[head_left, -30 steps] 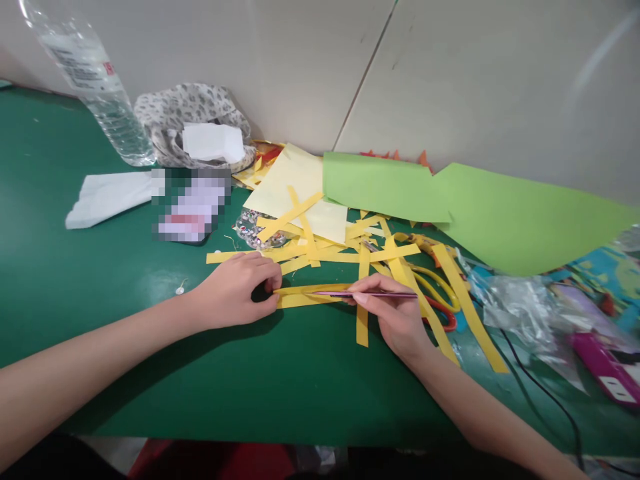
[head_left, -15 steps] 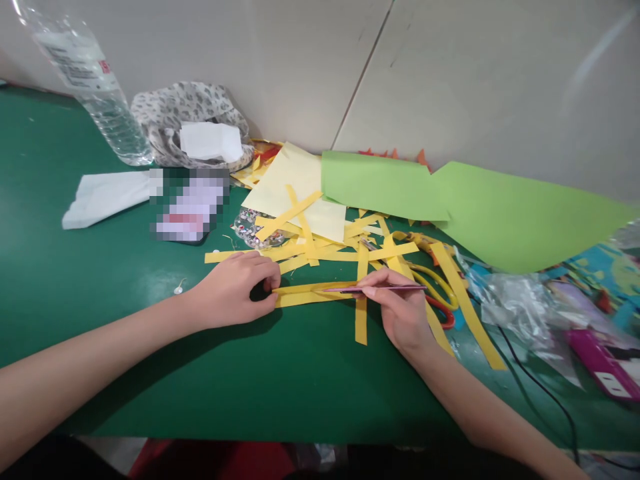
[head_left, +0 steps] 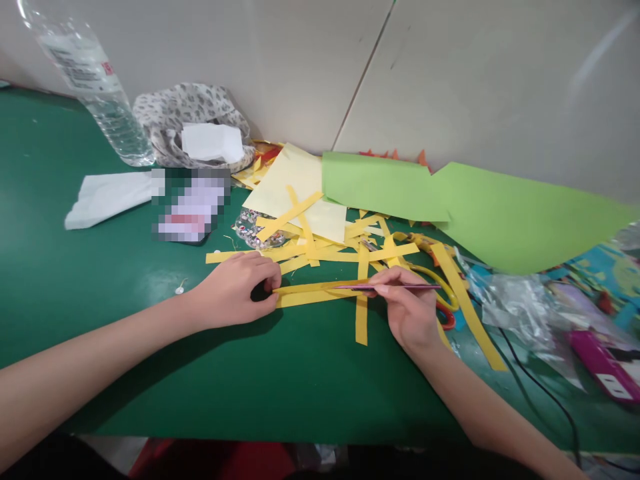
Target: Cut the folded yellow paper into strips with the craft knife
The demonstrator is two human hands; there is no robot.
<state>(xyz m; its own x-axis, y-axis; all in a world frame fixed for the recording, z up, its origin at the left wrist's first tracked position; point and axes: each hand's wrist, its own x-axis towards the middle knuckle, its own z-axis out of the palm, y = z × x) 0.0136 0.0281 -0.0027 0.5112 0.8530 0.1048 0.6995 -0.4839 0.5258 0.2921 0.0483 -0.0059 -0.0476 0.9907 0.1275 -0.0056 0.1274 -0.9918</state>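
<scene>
My left hand (head_left: 239,288) is curled with its fingertips pinching the left end of a folded yellow paper strip (head_left: 310,293) that lies flat on the green table (head_left: 100,280). My right hand (head_left: 410,308) grips a thin purple stick (head_left: 390,287), held level, its tip lying on the strip near the strip's right part. More yellow strips (head_left: 330,252) lie crossed in a heap just behind both hands.
Yellow-handled scissors (head_left: 436,280) lie under the strips by my right hand. Green paper sheets (head_left: 450,200) and a pale yellow sheet (head_left: 295,187) lean at the wall. A water bottle (head_left: 95,87), a patterned pouch (head_left: 190,120), white tissue (head_left: 105,193), plastic bags (head_left: 525,300) and a black cable (head_left: 540,387) surround them.
My right hand has slid the purple stick rightward along the yellow strip. My left hand has kept its hold on the strip's left end.
</scene>
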